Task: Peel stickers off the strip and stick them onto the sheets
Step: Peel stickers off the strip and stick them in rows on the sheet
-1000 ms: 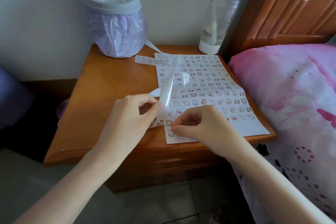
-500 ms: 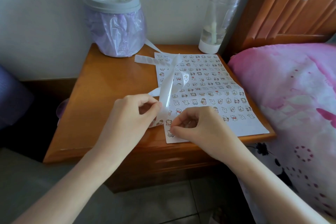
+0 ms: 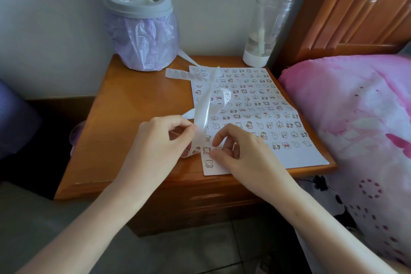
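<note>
**Strip curling up over the sticker sheet**

The clear strip [image 3: 202, 108] loops up over the sheet [image 3: 295, 153] on the nightstand [image 3: 133, 118]. The left hand [image 3: 160, 147] pinches its near end between thumb and forefinger. The right hand [image 3: 241, 154] has curled fingertips down on the sheet's near left corner, can't tell if it's pinching a sticker. Lilac-bagged bin [image 3: 142, 29] sits behind.

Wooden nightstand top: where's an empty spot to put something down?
Left side of the wooden nightstand is bare, between the purple-bagged grey bin behind and the white sticker sheet. Right side is crowded: translucent backing strip, left hand, right hand, clear plastic bottle.
</note>
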### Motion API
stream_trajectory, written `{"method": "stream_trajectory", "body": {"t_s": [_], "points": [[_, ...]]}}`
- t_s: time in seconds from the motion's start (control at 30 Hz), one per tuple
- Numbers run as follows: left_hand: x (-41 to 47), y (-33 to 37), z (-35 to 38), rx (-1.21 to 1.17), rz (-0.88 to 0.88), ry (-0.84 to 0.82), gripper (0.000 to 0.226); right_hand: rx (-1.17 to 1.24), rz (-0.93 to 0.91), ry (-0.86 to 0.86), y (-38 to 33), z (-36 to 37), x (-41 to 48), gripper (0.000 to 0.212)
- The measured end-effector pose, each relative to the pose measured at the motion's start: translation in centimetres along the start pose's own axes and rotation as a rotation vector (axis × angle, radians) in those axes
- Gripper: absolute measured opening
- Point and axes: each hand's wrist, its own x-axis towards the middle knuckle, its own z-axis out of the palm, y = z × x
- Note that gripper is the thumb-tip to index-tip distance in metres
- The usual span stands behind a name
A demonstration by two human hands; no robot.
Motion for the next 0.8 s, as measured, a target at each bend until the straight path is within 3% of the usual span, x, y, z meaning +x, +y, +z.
{"method": "stream_trajectory", "body": {"t_s": [0.1,0.2,0.4,0.8], "points": [[0.1,0.0,-0.1,-0.026,0.002,0.015,0.016,-0.012,0.014,-0.027,0.0,-0.1,0.0,0.019],[0.2,-0.1,-0.2,-0.057,0.016,0.025,0.015,-0.009,-0.004,-0.007,0.3,0.0,0.1,0.011],[0.4,0.5,-0.6,-0.273,-0.014,0.050,0.014,0.418,-0.111,0.166,-0.6,0.0,0.3,0.006],[0.3,0.9,-0.4,-0.400,-0.057,0.092,0.017,0.554,-0.190,0.192,-1.5,0.1,0.4,0.009]]}}
